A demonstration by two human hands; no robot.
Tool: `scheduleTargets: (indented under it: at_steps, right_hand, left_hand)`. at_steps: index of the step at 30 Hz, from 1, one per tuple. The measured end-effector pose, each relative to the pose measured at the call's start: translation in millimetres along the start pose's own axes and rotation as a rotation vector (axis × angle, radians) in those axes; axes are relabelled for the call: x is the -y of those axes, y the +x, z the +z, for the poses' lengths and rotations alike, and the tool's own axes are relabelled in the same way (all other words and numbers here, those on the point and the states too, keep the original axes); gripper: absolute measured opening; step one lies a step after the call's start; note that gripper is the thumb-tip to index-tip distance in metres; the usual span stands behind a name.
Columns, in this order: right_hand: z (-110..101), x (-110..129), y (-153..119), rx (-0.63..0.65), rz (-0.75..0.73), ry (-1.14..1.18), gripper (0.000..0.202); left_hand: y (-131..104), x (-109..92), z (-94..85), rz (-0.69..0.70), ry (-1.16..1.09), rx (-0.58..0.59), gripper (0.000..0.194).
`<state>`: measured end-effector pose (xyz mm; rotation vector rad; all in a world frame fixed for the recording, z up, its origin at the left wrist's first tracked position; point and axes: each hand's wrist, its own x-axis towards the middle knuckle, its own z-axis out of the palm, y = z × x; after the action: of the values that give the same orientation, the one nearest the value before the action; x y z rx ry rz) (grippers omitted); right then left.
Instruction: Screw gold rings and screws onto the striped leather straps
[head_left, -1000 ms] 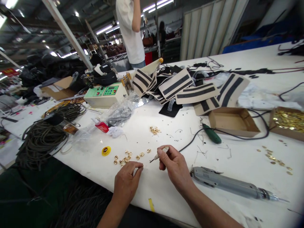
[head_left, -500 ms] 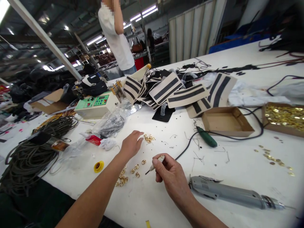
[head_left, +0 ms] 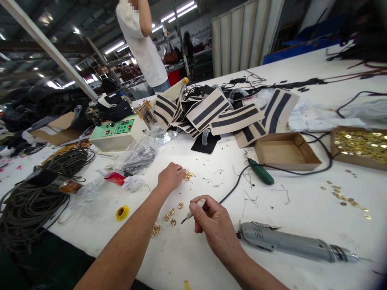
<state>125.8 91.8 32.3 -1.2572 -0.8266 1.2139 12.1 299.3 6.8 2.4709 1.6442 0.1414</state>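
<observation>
My left hand (head_left: 171,177) reaches to a small pile of tiny gold metal pieces (head_left: 189,175), its fingertips drawn together at the pile's left edge. Whatever sits between those fingertips is too small to make out. In my right hand (head_left: 213,223) is a thin pointed tool (head_left: 196,208) with a pale, wrapped-looking handle, held between thumb and fingers. Its dark tip points down and left. Just beyond that tip lie several loose gold buckle-like fittings (head_left: 173,222). More gold fittings (head_left: 155,230) are partly hidden behind my left forearm.
A grey electric screwdriver (head_left: 290,241) lies at the right. Beyond are a green-handled tool (head_left: 261,172), a cardboard tray (head_left: 287,163) and a box of gold discs (head_left: 359,147). Striped panels (head_left: 208,110) are heaped at the back. A yellow ring (head_left: 122,213) and coiled cord (head_left: 33,209) lie left.
My left fingers have closed in on the pile and drawn together. My right hand keeps its hold on the pointed tool. The whole view has shifted slightly.
</observation>
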Motion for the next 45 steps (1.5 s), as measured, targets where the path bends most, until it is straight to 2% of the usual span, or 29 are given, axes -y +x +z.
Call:
scheduleTargets:
  at_steps: [3, 9, 12, 16, 20, 24, 27, 29, 31, 33, 35, 39, 45]
  right_hand:
    - [-1.0, 0.5, 0.5, -0.008, -0.011, 0.005, 0.030]
    - [-1.1, 2.3, -0.8, 0.000, -0.001, 0.019, 0.029]
    - [-1.7, 3.6, -1.6, 0.000, 0.001, 0.014, 0.030]
    - [-4.1, 6.7, -2.2, -0.013, -0.006, 0.017, 0.031]
    - [-6.3, 11.2, -2.8, -0.020, -0.006, 0.030, 0.030]
    - [-6.9, 13.2, -2.4, -0.042, -0.012, 0.068, 0.032]
    - [-5.7, 9.6, -0.4, -0.062, -0.031, 0.120, 0.033]
    - [-3.9, 4.7, 1.1, -0.061, -0.039, 0.156, 0.033]
    - [-1.3, -0.9, 1.7, -0.043, -0.043, 0.196, 0.033]
    - [2.0, -5.6, 0.8, -0.022, -0.038, 0.233, 0.031]
    - [5.6, -9.2, -1.7, 0.004, -0.029, 0.247, 0.030]
    - [13.1, -15.5, -9.0, 0.058, -0.027, 0.215, 0.028]
    - [18.8, -22.5, -19.7, 0.124, -0.055, 0.074, 0.028]
  left_hand:
    - [3.8, -9.1, -3.2, -0.051, 0.017, 0.028, 0.039]
    - [22.0, -23.0, -10.8, -0.121, 0.053, 0.116, 0.025]
    - [26.8, -29.1, -12.8, -0.126, 0.078, 0.124, 0.020]
    - [22.1, -29.9, -10.7, -0.104, 0.068, 0.053, 0.017]
    - [7.4, -19.1, -13.9, -0.087, -0.026, -0.058, 0.020]
    - [-27.5, 0.8, -25.0, -0.084, -0.234, -0.155, 0.022]
    - [-74.1, 15.4, -25.1, -0.122, -0.405, -0.205, 0.027]
    - [-111.2, 21.7, -17.7, -0.159, -0.520, -0.227, 0.029]
    - [-147.8, 23.8, -6.4, -0.213, -0.740, -0.248, 0.028]
    - [-180.0, 21.5, 5.6, -0.270, -0.985, -0.261, 0.030]
    - [-205.4, 16.0, 15.5, -0.301, -1.138, -0.274, 0.030]
    - [-236.1, 2.6, 26.9, -0.319, -1.262, -0.323, 0.028]
    - [-249.1, -7.9, 37.9, -0.388, -1.274, -0.321, 0.027]
